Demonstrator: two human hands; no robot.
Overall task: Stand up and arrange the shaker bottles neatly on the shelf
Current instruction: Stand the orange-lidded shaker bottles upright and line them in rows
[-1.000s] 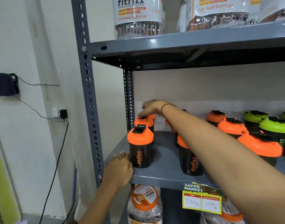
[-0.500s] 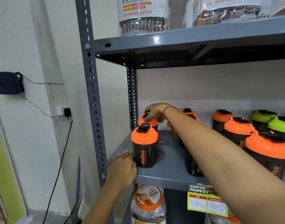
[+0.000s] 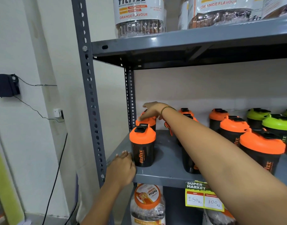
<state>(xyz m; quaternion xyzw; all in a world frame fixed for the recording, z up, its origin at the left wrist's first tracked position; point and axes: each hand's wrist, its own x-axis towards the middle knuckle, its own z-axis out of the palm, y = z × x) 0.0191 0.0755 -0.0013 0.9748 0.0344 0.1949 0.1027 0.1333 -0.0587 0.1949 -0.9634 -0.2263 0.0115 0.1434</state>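
We see the right hand (image 3: 153,111) reaching to the back left corner of the grey shelf (image 3: 164,174), its fingers (image 3: 143,117) lying loosely spread on the orange lid of a rear shaker bottle (image 3: 146,122), not closed around it. Just in front of these fingers stands the front shaker bottle (image 3: 142,147), upright. The left hand (image 3: 120,169) rests flat on the shelf edge, fingertips touching this bottle's base. Right of the forearm stand more orange-lidded bottles (image 3: 233,132) and green-lidded bottles (image 3: 277,125). A price tag (image 3: 203,198) hangs below.
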